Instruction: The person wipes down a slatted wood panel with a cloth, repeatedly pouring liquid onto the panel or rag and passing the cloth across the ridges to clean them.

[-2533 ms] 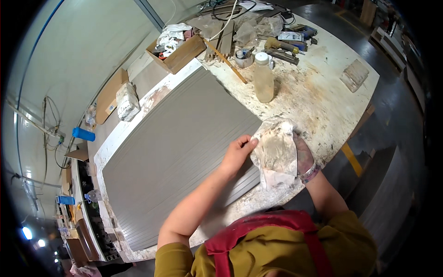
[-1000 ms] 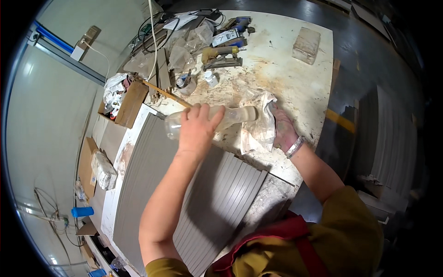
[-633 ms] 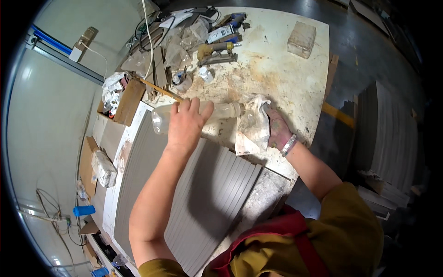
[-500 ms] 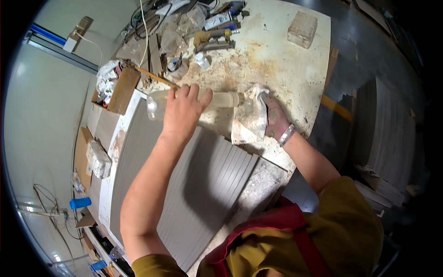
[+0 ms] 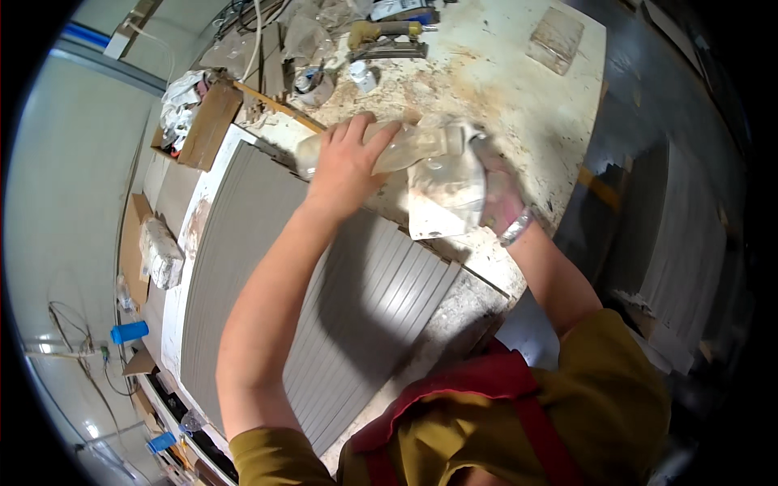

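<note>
The left hand's (image 5: 347, 168) grip is wrapped around a clear bottle (image 5: 412, 148), tipped nearly level, its neck at a stained white rag (image 5: 446, 194). The right hand (image 5: 499, 194) clasps the rag's right side, fingers partly hidden. Below lie stacked gray panels (image 5: 369, 300) on the table (image 5: 519, 93); beyond stand a small white bottle (image 5: 363, 77) and, farther, a yellow nail gun (image 5: 387, 40).
</note>
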Tool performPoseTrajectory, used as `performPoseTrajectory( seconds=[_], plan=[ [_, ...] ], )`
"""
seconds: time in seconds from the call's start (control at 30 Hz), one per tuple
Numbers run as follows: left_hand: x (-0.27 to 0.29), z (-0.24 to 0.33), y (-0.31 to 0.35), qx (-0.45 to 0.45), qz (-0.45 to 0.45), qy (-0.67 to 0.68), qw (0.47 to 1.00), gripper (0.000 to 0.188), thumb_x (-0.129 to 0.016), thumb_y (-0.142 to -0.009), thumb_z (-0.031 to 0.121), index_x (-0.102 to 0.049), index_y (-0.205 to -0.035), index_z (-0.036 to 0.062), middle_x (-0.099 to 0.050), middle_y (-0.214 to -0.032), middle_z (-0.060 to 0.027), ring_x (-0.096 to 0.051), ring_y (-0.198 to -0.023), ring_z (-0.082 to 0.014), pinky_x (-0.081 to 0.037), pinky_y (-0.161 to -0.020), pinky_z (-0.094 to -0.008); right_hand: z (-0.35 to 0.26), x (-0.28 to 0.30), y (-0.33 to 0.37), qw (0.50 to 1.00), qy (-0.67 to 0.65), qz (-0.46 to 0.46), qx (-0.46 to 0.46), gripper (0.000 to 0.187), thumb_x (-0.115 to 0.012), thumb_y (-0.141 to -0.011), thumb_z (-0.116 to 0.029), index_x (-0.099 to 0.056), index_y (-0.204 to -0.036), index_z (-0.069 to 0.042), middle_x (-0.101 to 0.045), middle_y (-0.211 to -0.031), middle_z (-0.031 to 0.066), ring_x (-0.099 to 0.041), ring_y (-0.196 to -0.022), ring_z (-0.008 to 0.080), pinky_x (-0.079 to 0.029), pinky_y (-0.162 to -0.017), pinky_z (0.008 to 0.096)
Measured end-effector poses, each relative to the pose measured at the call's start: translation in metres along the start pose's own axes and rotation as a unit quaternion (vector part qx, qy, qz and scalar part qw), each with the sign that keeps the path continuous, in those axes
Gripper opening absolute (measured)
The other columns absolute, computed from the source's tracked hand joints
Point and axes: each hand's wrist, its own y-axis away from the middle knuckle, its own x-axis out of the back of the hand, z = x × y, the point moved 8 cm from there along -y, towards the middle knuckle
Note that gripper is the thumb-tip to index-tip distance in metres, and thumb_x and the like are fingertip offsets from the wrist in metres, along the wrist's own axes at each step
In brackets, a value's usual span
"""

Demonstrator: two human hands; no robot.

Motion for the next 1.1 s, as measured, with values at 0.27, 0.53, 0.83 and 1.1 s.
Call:
performPoseTrajectory(
  seconds=[0.27, 0.53, 0.83, 1.1],
  plan=[
    [-0.045, -0.049, 0.017, 0.242, 0.189, 0.304, 0.902, 0.086, -0.078, -0.062, 0.027, -0.038, -0.133, -0.0007, -0.049, -0.127, -0.0240, -0.048, -0.118, -0.0391, -0.039, -0.102, -0.0443, -0.081, -0.004, 0.051, 0.750, 0.627, -0.017, 0.210, 0.060, -0.059, -0.091, -0.023, -0.034, -0.141, 0.001, -0.043, -0.140, 0.0168, -0.046, -0.125, 0.0283, -0.039, -0.104, 0.0402],
    [-0.029, -0.065, 0.081, 0.319, 0.259, 0.259, 0.874, 0.090, -0.079, -0.069, 0.024, -0.028, -0.139, -0.0015, -0.044, -0.133, -0.0269, -0.043, -0.124, -0.0399, -0.036, -0.105, -0.0427, -0.020, 0.002, 0.082, 0.940, 0.339, -0.044, -0.003, 0.058, -0.044, -0.097, -0.039, -0.034, -0.143, -0.007, -0.041, -0.144, 0.0105, -0.043, -0.127, 0.0300, -0.036, -0.106, 0.0455],
    [0.130, -0.009, 0.420, 0.415, 0.282, 0.198, 0.842, 0.060, -0.067, -0.086, 0.028, -0.044, -0.136, 0.0056, -0.044, -0.139, -0.0182, -0.042, -0.130, -0.0326, -0.040, -0.103, -0.0421, 0.204, -0.085, 0.062, 0.939, 0.245, -0.074, -0.232, 0.055, -0.053, -0.094, -0.038, -0.040, -0.140, -0.010, -0.046, -0.140, 0.0111, -0.046, -0.127, 0.0316, -0.037, -0.106, 0.0524],
    [0.229, 0.191, 0.905, 0.739, 0.448, 0.034, 0.502, 0.054, -0.054, -0.093, 0.020, -0.037, -0.142, 0.0049, -0.047, -0.139, -0.0129, -0.042, -0.129, -0.0244, -0.038, -0.101, -0.0351, 0.368, -0.088, 0.079, 0.433, 0.824, -0.355, -0.089, 0.054, -0.046, -0.093, -0.035, -0.043, -0.137, -0.004, -0.044, -0.140, 0.0160, -0.041, -0.129, 0.0300, -0.029, -0.108, 0.0449]
  ],
)
